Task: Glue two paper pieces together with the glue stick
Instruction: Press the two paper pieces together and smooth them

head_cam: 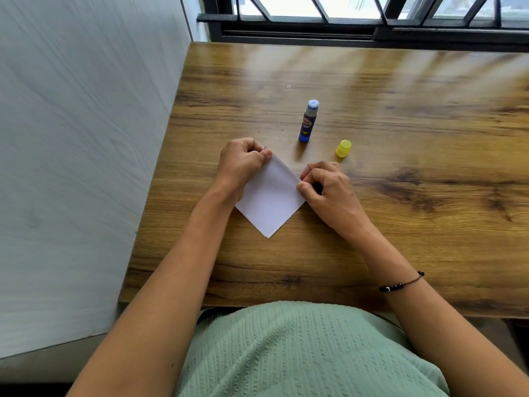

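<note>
paper [272, 196]: white square sheet, turned as a diamond, flat on the table toward its left edge and nearer the near edge than the far one; whether it is one sheet or two stacked cannot be told.
paper, far corner: under the left hand's fingertips, a thin edge showing just beyond them.
paper, right corner: at the right hand's thumb and curled fingers.
paper, near corner: free, pointing toward the person, bare wood all round it.
left hand [242, 161]: fingers curled, thumb and fingertips pinching the paper at its far corner; wrist lies over the paper's left side.
right hand [326, 183]: fingers curled, pinching the paper's right corner against the table.
glue stick [308, 121]: blue tube, uncapped, pale tip pointing to the far edge; apart from the paper, just beyond its far corner and a little to the right.
cap [343, 148]: yellow, off the stick, near the right hand's knuckles, between glue stick and right hand.
table [429, 167]: wood-grain top; left edge near the paper, wide bare surface to the right and beyond the glue stick.
bracelet [400, 283]: dark beaded cord on the right forearm.
wall [71, 138]: pale, along the table's left edge.
window [343, 21]: dark frame past the far edge.
</note>
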`<action>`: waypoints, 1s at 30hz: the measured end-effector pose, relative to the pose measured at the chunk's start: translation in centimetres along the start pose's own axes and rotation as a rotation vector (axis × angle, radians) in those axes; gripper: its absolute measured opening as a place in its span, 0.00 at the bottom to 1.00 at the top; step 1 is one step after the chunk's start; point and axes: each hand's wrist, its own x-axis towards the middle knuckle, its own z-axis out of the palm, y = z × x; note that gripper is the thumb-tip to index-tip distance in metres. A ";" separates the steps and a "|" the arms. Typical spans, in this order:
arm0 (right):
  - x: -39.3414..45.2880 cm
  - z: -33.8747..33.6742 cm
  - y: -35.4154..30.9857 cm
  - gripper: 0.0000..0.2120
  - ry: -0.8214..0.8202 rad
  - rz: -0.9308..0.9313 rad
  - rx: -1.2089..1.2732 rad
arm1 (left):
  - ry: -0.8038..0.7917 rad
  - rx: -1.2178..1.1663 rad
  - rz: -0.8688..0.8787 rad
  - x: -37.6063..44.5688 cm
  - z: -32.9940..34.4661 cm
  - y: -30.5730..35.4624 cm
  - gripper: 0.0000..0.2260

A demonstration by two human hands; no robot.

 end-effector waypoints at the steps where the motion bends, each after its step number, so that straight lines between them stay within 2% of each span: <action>1: -0.1 -0.1 0.1 0.05 -0.006 0.001 0.003 | 0.006 0.000 -0.004 0.0 0.0 0.0 0.14; 9: 0.2 -0.4 0.4 0.04 0.079 0.075 0.149 | 0.094 -0.045 -0.036 0.0 0.1 -0.1 0.12; 12: 0.3 -0.4 0.5 0.05 0.116 0.135 0.252 | 0.081 0.034 0.017 -0.5 -0.2 -0.1 0.06; 14: 0.3 -0.5 0.5 0.06 0.112 0.144 0.279 | 0.059 0.264 0.175 -1.1 -0.2 0.0 0.10; 16: 0.4 -0.7 0.4 0.05 0.075 0.126 0.281 | 0.050 0.515 0.418 -1.4 -0.1 0.3 0.14; 18: 0.7 -1.1 0.1 0.05 0.020 0.091 0.288 | -0.029 0.625 0.582 -1.7 0.3 0.9 0.11; 20: 1.1 -1.5 0.0 0.08 -0.030 0.063 0.305 | -0.154 0.678 0.657 -1.8 0.7 1.6 0.07; 24: 1.6 -2.2 -0.1 0.06 -0.066 0.064 0.367 | -0.254 0.682 0.626 -1.8 1.4 2.6 0.06; 30: 1.5 -2.1 -0.6 0.06 -0.099 0.073 0.468 | -0.216 0.524 0.499 -1.7 1.0 3.4 0.02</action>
